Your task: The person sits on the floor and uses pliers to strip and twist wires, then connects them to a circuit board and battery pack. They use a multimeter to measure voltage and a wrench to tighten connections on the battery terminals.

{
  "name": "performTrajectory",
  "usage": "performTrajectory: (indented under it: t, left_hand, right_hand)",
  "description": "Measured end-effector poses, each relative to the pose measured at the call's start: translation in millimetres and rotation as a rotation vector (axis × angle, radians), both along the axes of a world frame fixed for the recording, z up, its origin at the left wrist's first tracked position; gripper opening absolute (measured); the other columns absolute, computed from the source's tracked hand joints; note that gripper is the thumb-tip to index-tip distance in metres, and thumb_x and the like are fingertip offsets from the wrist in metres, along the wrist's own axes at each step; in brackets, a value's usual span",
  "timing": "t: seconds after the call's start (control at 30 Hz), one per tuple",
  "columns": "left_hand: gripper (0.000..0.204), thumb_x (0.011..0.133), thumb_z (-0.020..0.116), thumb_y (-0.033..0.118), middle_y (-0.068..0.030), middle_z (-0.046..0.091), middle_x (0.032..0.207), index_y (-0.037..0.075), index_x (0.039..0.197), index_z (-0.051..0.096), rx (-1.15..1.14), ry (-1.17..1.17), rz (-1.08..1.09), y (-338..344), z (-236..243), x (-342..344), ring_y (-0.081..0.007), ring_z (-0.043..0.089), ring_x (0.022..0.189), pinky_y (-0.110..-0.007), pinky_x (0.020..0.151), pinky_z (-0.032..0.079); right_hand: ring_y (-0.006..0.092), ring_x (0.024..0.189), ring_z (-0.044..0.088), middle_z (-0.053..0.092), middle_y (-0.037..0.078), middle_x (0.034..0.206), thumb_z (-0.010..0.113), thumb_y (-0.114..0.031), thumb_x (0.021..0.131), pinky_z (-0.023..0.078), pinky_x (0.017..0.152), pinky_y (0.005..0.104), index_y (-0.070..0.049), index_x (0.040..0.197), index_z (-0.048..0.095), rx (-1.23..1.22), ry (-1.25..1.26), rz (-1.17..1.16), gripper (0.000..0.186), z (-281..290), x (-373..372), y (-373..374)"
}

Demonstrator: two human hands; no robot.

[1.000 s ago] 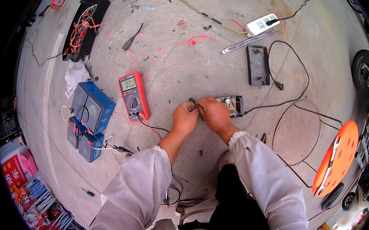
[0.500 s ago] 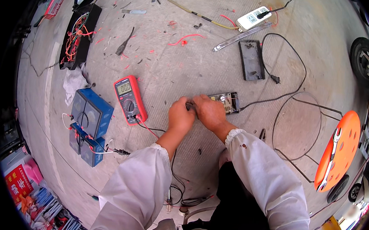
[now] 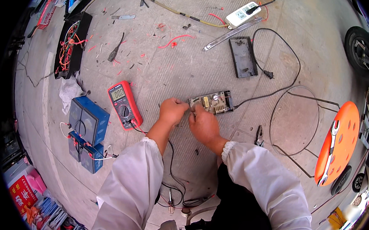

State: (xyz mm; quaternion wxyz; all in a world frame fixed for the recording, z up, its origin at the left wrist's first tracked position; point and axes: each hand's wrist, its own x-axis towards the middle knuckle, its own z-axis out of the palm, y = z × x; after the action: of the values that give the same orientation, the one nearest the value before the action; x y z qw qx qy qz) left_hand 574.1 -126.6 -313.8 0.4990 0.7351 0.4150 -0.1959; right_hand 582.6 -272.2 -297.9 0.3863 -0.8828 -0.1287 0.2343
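An exposed circuit board (image 3: 211, 102) with a black end piece lies on the ground ahead of me, a black cord running from its right end. My left hand (image 3: 172, 112) is closed at the board's left end, fingertips pinched together; whatever is between them is too small to make out. Close beside it, my right hand (image 3: 205, 126) is curled below the board's left part, thumb and fingers meeting near the same end. Its grip is partly hidden by the hand itself. To the left lies a red multimeter (image 3: 125, 105) with its display lit and leads plugged in.
Blue batteries (image 3: 89, 120) wired together stand at left, near a black box of wires (image 3: 72, 45). Beyond the board lie an empty black case half (image 3: 243, 57) and a white power strip (image 3: 243, 15). Pliers (image 3: 259, 135) and an orange stool (image 3: 338, 143) with a wrench (image 3: 331, 146) are at right.
My right hand has drawn down and back, uncovering more of the circuit board. The hands have come slightly apart. The whole view has shifted a little.
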Motion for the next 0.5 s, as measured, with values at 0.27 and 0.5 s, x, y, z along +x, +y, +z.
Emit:
performTrajectory:
  t: [0.27,0.5]
  left_hand:
    - [0.018,0.078,0.071,0.018,-0.0044,0.056,0.063,0.003,0.079,0.060,-0.241,0.036,0.133,8.0,5.1,2.9,-0.0124,0.047,0.049,-0.028,0.043,0.036]
    - [0.017,0.084,0.068,0.017,-0.0031,0.054,0.058,0.004,0.082,0.057,-0.386,0.158,0.191,11.6,4.3,4.0,-0.0120,0.043,0.043,-0.027,0.036,0.031]
  right_hand:
    - [0.0431,0.079,0.065,0.066,0.025,0.083,0.063,-0.018,0.084,0.052,0.071,0.0503,0.000,0.100,0.058,0.031,0.156,-0.067,0.025,2.0,-1.1,7.9]
    - [0.0335,0.073,0.067,0.068,0.020,0.081,0.068,-0.017,0.079,0.052,0.068,0.0404,0.002,0.100,0.063,0.233,0.334,-0.260,0.028,-17.2,-7.8,9.6]
